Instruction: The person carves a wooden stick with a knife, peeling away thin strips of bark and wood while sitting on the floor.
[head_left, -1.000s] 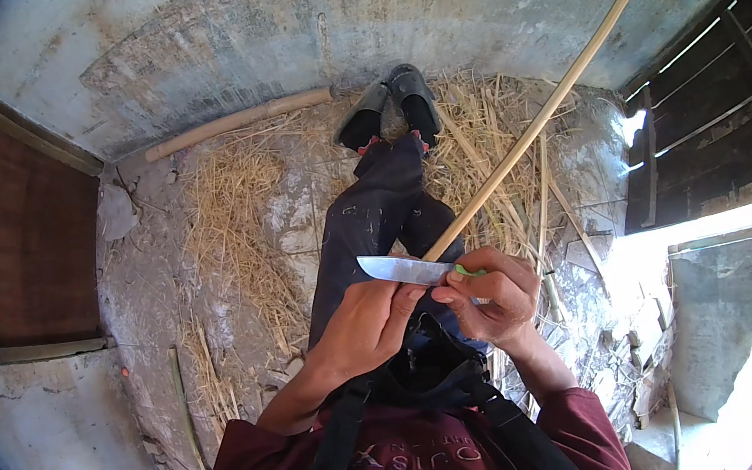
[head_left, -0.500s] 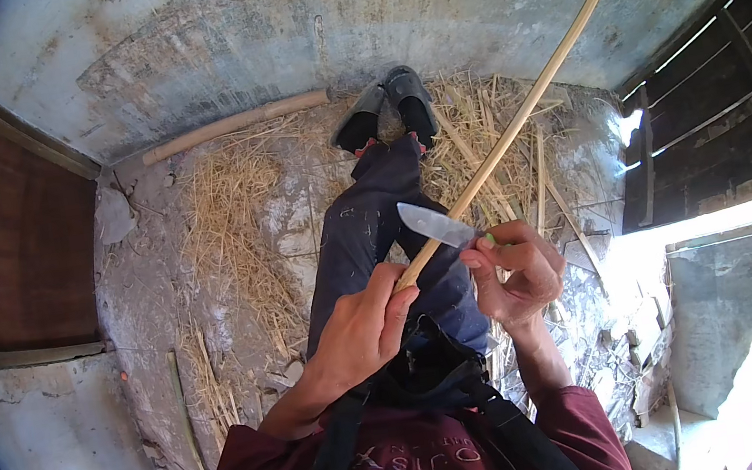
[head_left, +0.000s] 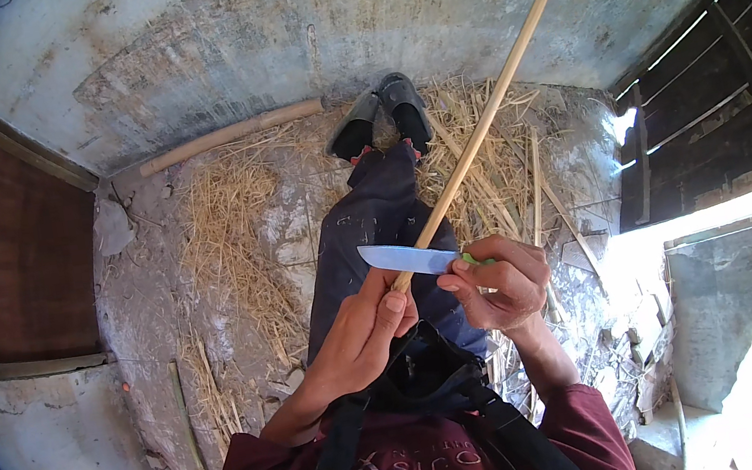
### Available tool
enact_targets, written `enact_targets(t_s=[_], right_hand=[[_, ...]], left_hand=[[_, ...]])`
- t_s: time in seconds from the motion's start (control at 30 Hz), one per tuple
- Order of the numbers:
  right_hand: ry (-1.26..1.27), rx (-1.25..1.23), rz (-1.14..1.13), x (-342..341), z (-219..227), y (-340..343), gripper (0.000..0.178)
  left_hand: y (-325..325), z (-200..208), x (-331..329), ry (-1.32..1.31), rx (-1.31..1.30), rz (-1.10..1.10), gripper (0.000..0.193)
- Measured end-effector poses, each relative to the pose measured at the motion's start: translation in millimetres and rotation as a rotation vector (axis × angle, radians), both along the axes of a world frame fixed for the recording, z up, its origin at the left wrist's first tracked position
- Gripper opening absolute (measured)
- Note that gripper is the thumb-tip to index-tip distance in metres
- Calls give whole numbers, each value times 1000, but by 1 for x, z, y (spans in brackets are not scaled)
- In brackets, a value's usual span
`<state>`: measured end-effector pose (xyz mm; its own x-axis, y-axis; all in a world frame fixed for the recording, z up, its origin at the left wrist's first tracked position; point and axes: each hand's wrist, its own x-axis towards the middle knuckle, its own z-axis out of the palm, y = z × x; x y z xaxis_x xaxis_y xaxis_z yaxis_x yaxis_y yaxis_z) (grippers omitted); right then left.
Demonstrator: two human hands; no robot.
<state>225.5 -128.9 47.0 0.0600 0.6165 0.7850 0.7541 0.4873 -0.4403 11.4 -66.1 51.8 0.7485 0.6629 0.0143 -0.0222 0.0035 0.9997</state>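
A long, pale wooden pole [head_left: 494, 101] slants up from my lap toward the far wall on the right. My left hand [head_left: 363, 331] is closed round its near end, thumb on top. In my right hand [head_left: 504, 284] is a knife [head_left: 403, 259] with a green handle, mostly hidden by the fingers. Its blade points left and lies across the pole just beyond my left hand. Whether the edge bites into the wood cannot be made out.
Straw and shavings [head_left: 226, 227] litter the floor on both sides of my legs. A thick round pole [head_left: 232, 136] lies along the foot of the concrete wall [head_left: 226, 54]. Loose sticks [head_left: 537, 183] lie at right, near a dark slatted panel [head_left: 710, 111]. A brown board [head_left: 16, 237] stands at left.
The knife has moved left and nearer me along the pole, its blade now more level. The pole has swung steeper, its far end shifting left. Both hands keep their hold.
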Motion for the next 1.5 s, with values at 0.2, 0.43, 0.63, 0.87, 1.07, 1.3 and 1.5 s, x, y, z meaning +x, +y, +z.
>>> enact_targets(t_s=[0.2,0.43,0.63,0.87,1.07,1.3,1.5], right_hand=[[24,-18,31,-4,4,1,34],[65,-43,8,-10,10,0,37],[82,-3,6,-8,8,1,37],[73,-31,32,-11,10,-1,32],[38,-45,28,-11,13,-2,29],[6,-47,50,-10,10,0,27],[19,-13,41,-10,6,6,29]], left_hand=[[5,2,0,78,30,-72,41],[2,-10,4,53,146,-19,29],[2,-7,4,22,50,-16,24],[2,-3,6,4,25,-66,23],[5,4,4,-35,-82,-77,28],[4,3,7,9,167,-26,26],[5,4,6,76,266,8,26]])
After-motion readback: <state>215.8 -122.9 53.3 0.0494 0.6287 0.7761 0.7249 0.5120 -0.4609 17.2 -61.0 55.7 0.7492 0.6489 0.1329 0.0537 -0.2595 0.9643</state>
